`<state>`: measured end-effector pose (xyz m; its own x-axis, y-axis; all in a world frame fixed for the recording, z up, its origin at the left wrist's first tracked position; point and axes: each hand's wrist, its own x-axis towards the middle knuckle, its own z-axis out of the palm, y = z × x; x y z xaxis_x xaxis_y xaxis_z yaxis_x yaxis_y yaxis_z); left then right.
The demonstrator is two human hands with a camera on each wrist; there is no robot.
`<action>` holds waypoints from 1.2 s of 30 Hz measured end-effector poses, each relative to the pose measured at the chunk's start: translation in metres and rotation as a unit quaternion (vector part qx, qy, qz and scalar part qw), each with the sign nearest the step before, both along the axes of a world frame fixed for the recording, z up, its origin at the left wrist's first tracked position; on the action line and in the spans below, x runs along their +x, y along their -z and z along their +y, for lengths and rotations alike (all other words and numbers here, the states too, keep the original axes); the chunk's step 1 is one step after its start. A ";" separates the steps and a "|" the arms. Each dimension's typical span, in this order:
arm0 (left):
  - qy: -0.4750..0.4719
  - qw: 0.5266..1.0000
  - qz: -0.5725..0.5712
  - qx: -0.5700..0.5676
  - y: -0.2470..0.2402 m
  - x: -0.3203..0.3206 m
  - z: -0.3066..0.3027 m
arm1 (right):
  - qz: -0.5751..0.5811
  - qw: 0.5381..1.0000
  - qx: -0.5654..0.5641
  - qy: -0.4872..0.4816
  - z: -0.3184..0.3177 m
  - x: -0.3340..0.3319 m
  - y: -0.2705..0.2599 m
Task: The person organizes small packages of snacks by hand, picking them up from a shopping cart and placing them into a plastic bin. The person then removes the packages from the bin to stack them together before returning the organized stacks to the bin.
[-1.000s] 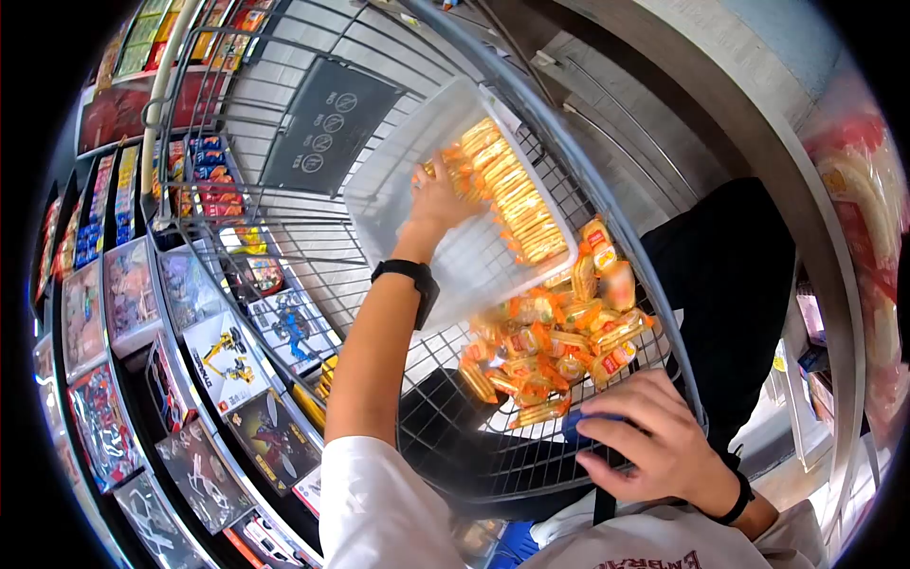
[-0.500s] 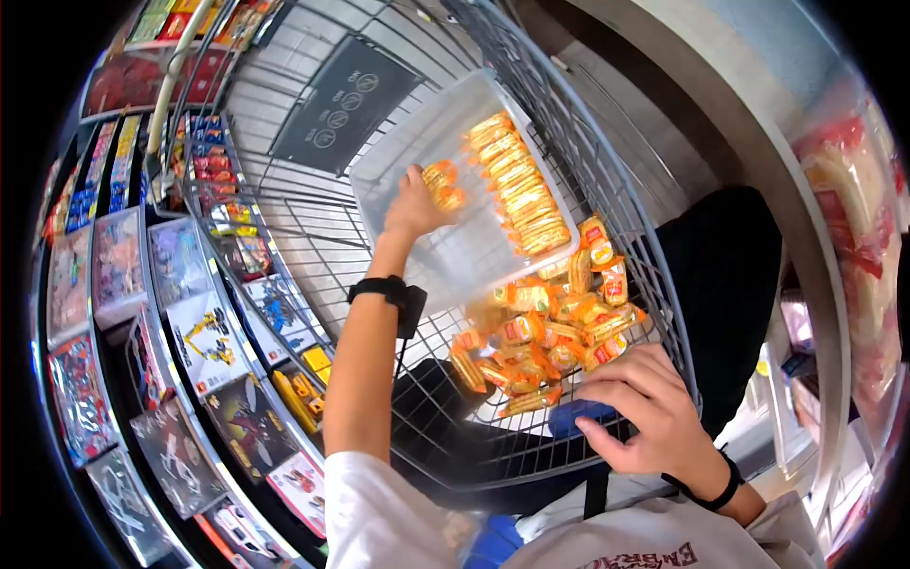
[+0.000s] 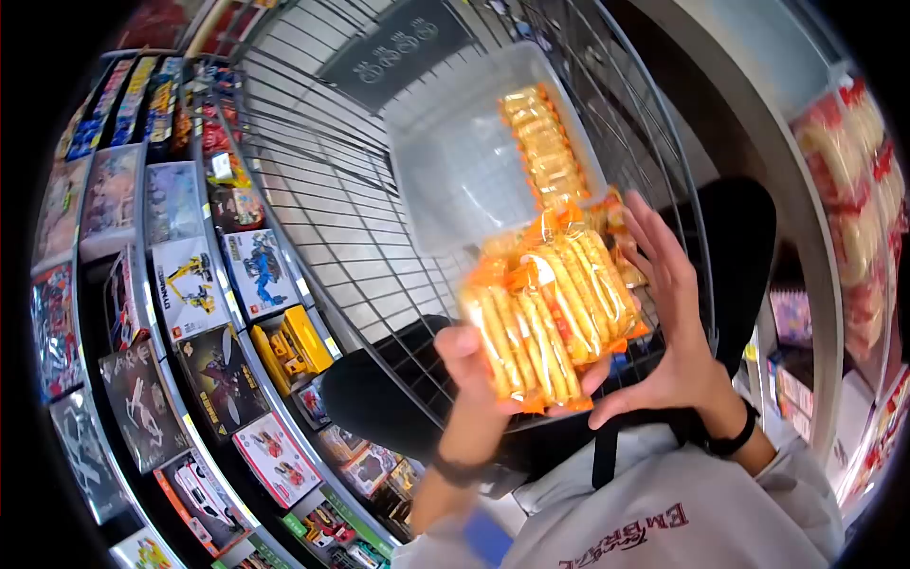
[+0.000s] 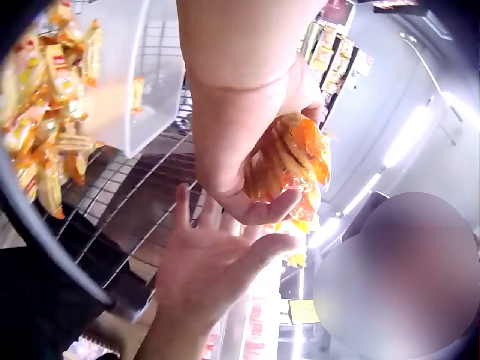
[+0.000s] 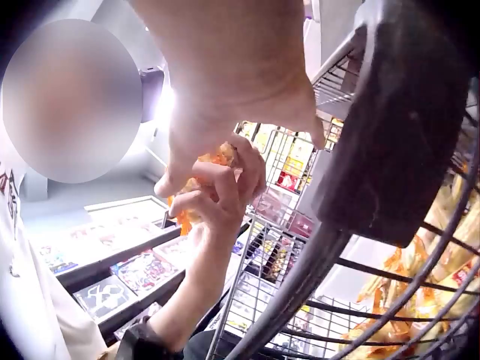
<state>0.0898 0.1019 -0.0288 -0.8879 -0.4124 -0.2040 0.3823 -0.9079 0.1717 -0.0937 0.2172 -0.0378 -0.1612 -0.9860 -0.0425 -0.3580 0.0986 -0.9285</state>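
In the head view my left hand (image 3: 471, 375) grips several orange-wrapped biscuit packs (image 3: 559, 313) side by side, above the cart's near end. Its fingers curl round the packs (image 4: 289, 161) in the left wrist view. My right hand (image 3: 675, 327) is just right of the packs, fingers extended and thumb apart; its palm (image 4: 206, 266) faces them. Whether it touches them I cannot tell. A translucent plastic bin (image 3: 445, 161) stands in the cart behind, with a row of similar packs (image 3: 545, 147) along its right side.
The wire cart (image 3: 332, 213) surrounds the bin, and loose packs (image 5: 390, 300) lie in it. Shelves with boxed toys (image 3: 190, 284) run along the left. A metal shelf edge (image 3: 806, 190) and bagged goods (image 3: 853, 199) are at the right.
My left hand has come out of the bin toward my body with the packs. My right hand has risen from the cart's near edge and spread its fingers beside them.
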 end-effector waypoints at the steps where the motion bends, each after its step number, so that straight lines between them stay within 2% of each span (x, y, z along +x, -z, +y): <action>1: -0.021 0.998 0.006 0.057 0.008 -0.001 0.013 | -0.003 1.000 0.013 0.012 -0.001 0.002 0.001; 2: -0.037 0.993 0.015 0.114 0.015 -0.003 0.022 | -0.001 0.999 0.026 0.028 0.000 0.000 0.002; 3: -0.022 0.991 0.016 0.130 0.022 -0.003 0.028 | 0.003 0.998 0.041 0.043 0.001 0.001 0.005; 5: -0.076 0.988 -0.024 0.134 0.036 -0.004 0.032 | 0.015 0.996 0.062 0.065 0.001 -0.003 0.010; 6: -0.049 0.983 0.079 0.160 0.043 -0.004 0.032 | 0.016 0.995 0.071 0.070 0.001 -0.002 0.012; 9: -0.069 0.983 0.044 0.167 0.044 -0.001 0.032 | 0.009 0.994 0.083 0.077 -0.001 0.002 0.017; 10: -0.036 0.979 0.086 0.181 0.040 -0.003 0.033 | 0.006 0.993 0.087 0.078 -0.001 0.002 0.017; 13: -0.050 0.977 0.073 0.194 0.050 -0.003 0.031 | 0.001 0.992 0.096 0.077 -0.003 0.005 0.018; 17: -0.076 0.983 0.038 0.165 0.051 -0.009 0.035 | -0.015 0.993 0.099 0.066 -0.004 0.004 0.019; 22: -0.058 0.988 0.010 0.140 0.055 -0.008 0.032 | -0.033 0.992 0.103 0.064 -0.004 0.005 0.021; 31: -0.033 0.991 0.022 0.130 0.057 -0.008 0.030 | -0.053 0.993 0.092 0.058 -0.006 0.004 0.021; 34: -0.041 0.983 0.061 0.171 0.054 -0.013 0.030 | -0.056 0.993 0.084 0.053 -0.007 0.003 0.022; 36: -0.040 0.987 0.054 0.149 0.055 -0.014 0.029 | -0.055 0.994 0.083 0.052 -0.007 0.003 0.024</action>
